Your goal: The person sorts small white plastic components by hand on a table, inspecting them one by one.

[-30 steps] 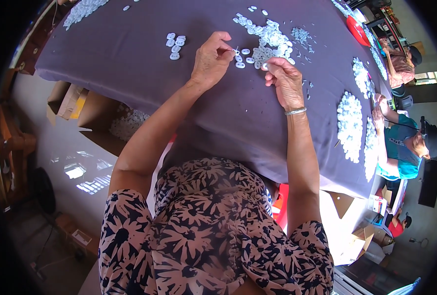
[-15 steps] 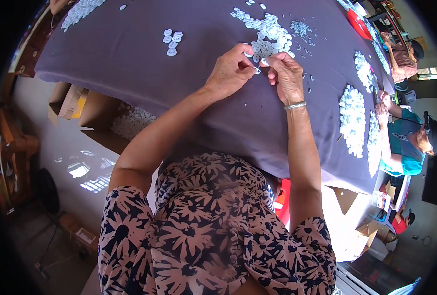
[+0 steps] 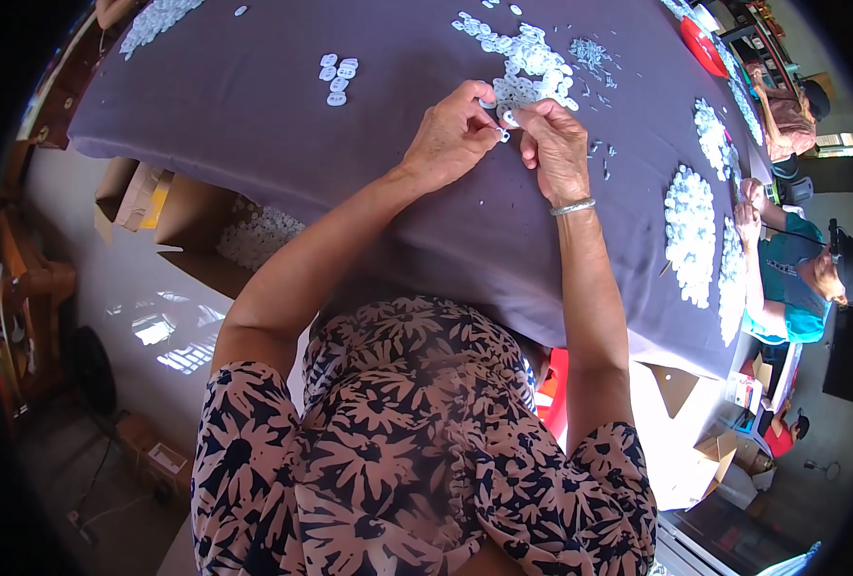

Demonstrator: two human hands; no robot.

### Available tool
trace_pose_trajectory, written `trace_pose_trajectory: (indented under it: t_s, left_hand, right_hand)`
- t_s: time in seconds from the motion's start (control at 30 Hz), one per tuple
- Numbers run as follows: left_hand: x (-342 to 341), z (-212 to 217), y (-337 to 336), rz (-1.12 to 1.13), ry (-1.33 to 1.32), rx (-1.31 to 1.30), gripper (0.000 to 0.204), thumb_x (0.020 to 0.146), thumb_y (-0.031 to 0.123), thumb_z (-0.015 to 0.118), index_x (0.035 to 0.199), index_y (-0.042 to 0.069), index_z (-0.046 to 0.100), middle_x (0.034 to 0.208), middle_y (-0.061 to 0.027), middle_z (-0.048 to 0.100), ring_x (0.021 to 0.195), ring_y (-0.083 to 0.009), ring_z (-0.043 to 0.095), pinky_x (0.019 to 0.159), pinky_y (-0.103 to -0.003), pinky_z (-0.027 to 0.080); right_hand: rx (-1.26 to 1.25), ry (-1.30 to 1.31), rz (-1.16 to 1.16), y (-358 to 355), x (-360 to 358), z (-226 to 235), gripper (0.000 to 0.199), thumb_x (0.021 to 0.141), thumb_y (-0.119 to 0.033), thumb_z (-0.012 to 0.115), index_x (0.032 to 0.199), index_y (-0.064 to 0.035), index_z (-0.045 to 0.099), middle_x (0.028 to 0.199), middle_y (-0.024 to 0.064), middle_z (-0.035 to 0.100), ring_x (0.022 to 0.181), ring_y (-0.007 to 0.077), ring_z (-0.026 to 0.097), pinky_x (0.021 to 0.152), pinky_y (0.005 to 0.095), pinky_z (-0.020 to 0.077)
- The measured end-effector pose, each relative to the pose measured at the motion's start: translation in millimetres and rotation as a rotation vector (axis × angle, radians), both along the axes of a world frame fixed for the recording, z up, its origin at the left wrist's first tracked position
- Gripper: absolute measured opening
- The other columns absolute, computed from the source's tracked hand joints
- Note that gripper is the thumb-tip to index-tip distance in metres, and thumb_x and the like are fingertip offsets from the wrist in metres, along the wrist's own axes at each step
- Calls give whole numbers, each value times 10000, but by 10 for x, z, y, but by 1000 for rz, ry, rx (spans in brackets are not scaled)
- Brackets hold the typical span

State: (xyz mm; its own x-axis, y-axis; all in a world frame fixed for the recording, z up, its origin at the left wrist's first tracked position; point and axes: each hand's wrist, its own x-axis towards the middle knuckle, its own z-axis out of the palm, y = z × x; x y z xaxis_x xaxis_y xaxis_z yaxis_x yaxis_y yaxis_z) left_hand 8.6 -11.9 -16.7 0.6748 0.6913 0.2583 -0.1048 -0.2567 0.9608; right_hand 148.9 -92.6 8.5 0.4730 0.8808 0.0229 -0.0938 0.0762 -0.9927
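My left hand (image 3: 450, 136) pinches a small white plastic piece (image 3: 504, 136) between thumb and forefinger. Close beside it, my right hand (image 3: 558, 144), with a silver bangle on the wrist, grips a white oval plastic piece (image 3: 509, 118). The two pieces are almost touching; fingers hide part of both. Just beyond my fingertips spreads a loose pile of white oval pieces (image 3: 532, 60). To its right lies a heap of small grey metal pins (image 3: 590, 53), some scattered toward my right hand. A small group of paired white pieces (image 3: 337, 81) rests farther left.
A dark cloth (image 3: 254, 115) covers the table. More white heaps (image 3: 689, 235) lie along the right side, near a co-worker in teal (image 3: 796, 274). A red dish (image 3: 703, 46) stands at the far right. Below the left edge, an open cardboard box (image 3: 196, 240) holds white pieces.
My right hand has shifted slightly up and left, and the oval piece in its fingers has turned. My left hand stays nearly in place.
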Motion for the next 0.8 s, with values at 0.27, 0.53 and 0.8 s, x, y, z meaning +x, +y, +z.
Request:
trace_pose_trajectory:
  t_s: [0.27, 0.53, 0.8]
  left_hand:
    - [1, 8, -10, 4, 3, -21, 378, 810, 33, 634, 1141, 35, 452, 780, -46, 627, 655, -76, 546, 549, -235, 453]
    - [3, 5, -27, 23, 9, -19, 391, 813, 32, 627, 1157, 37, 442, 783, -45, 623, 655, -74, 539, 544, -235, 447]
    - [1, -31, 3, 31, -8, -17, 405, 807, 14, 612, 1167, 36, 427, 838, -65, 597, 705, -89, 552, 558, -229, 467]
  right_hand:
    - [-7, -56, 5, -8, -28, -7, 70, 827, -41, 624, 765, -42, 590, 632, -13, 549, 438, 36, 429, 365, 188, 305]
    - [3, -92, 19, -9, -35, -9, 70, 832, -45, 627, 770, -43, 595, 624, -21, 537, 441, 34, 432, 371, 188, 309]
    - [21, -133, 37, 4, -66, -16, 59, 811, -62, 655, 768, -48, 617, 642, -17, 570, 477, 28, 489, 396, 164, 366]
